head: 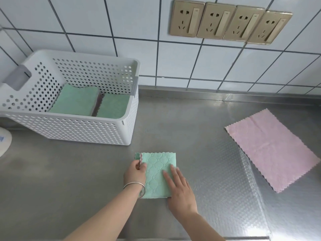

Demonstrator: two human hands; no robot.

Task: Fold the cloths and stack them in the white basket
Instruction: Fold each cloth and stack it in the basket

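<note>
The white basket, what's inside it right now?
The white basket holds two folded green cloths side by side, with a pinkish edge showing between them. Whether more cloths lie underneath cannot be seen; the top ones and the front wall cover that.

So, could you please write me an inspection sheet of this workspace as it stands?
Surface: steel counter, patterned toward the right.
Job's things: folded green cloth under both hands; pink cloth flat and unfolded at right; white basket holding two folded green cloths.
Clutter: white round object at left edge, cut off.
Grips: left hand pinches the cloth's left edge; right hand presses flat on it.
Cables: nothing seen.
Surroundings: tiled wall, four wall sockets.
</note>
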